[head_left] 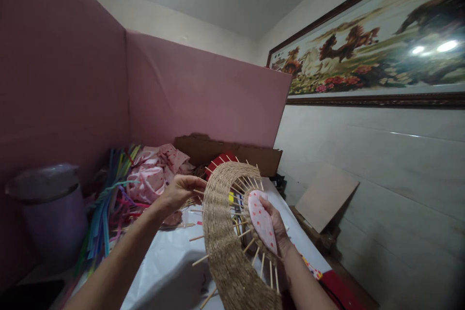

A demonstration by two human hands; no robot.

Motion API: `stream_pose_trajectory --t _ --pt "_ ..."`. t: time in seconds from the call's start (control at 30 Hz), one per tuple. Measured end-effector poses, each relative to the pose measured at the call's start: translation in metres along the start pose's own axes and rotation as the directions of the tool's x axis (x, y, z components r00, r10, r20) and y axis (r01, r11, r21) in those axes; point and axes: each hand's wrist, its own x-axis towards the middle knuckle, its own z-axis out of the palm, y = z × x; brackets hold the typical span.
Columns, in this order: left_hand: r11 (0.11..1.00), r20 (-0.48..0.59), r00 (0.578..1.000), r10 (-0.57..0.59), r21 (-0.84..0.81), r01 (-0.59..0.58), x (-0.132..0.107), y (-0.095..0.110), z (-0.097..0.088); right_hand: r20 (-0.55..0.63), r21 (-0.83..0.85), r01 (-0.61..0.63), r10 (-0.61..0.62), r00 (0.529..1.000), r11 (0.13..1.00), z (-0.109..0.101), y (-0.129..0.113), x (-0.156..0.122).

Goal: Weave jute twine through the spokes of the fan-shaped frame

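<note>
A curved, half-ring piece woven from brown twine [220, 223] is held up in front of me, looking like a hand-woven fan. Thin wooden sticks run through it and poke out past its outer edge. At its inner side sits a half-round pad in pink fabric with red dots [259, 215]. My right hand [278, 230] grips this pad, thumb on the front and the other fingers hidden behind. My left hand [183, 189] is at the outer edge, its fingertips pinched on a stick end; whether twine is also between them I cannot tell.
A white-covered table [156, 256] lies below. Colourful strips [103, 218] and crumpled pink fabric [148, 181] are piled at left, near a lidded bin [53, 218]. A cardboard piece [250, 157] stands at the back, before a pink partition [207, 99]. A board [327, 196] leans on the right wall.
</note>
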Motion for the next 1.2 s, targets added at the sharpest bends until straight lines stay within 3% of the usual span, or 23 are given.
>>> stream_pose_trajectory --t 0.3,0.4,0.63,1.03,1.2 --pt "1.0 -0.038 0.999 -0.008 0.018 0.008 0.0 0.0 0.004 -0.03 -0.043 -0.063 0.061 0.998 0.997 0.004 0.0 -0.004" --pt "0.999 -0.056 0.998 -0.009 0.036 0.011 0.0 0.001 0.001 0.011 -0.041 -0.088 0.088 0.996 0.995 0.002 -0.001 -0.003" --pt "0.996 -0.102 0.995 0.01 0.091 -0.001 -0.003 0.009 0.001 0.041 0.008 -0.021 0.021 0.999 1.0 -0.006 0.002 0.004" --pt "0.995 -0.065 0.997 0.045 -0.083 -0.05 -0.003 0.006 0.01 0.019 0.0 -0.051 0.051 0.999 0.999 0.0 0.002 -0.001" --pt "0.993 -0.095 0.995 0.006 -0.121 -0.017 -0.003 0.006 0.009 -0.023 0.002 0.041 -0.041 0.999 0.999 -0.001 0.003 0.002"
